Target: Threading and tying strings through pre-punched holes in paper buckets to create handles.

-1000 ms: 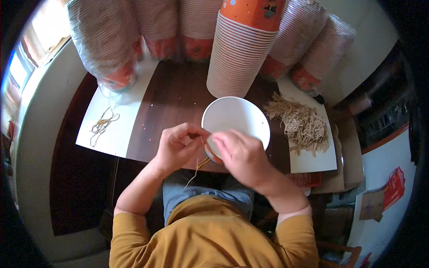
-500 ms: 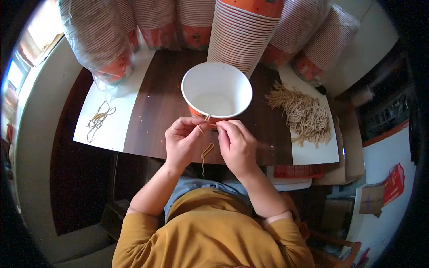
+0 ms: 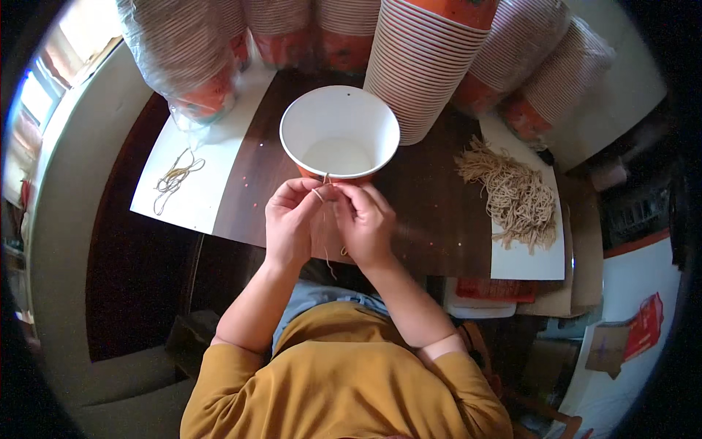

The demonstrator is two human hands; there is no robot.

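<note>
Paper cup (image 3: pixel 340 132): stood on the dark table (image 3: pixel 431 212).
Left hand (image 3: pixel 290 223), right hand (image 3: pixel 365 222): pinched on a string (image 3: pixel 327 241) at the cup's near rim.

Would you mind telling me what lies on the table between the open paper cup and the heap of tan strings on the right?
In the head view, only bare dark table separates the paper cup from the string heap.

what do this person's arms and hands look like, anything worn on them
Both the left hand and right hand are bare, with no gloves or rings visible. The forearms are bare too; mustard-yellow sleeves are pushed up to about the elbows.
</note>
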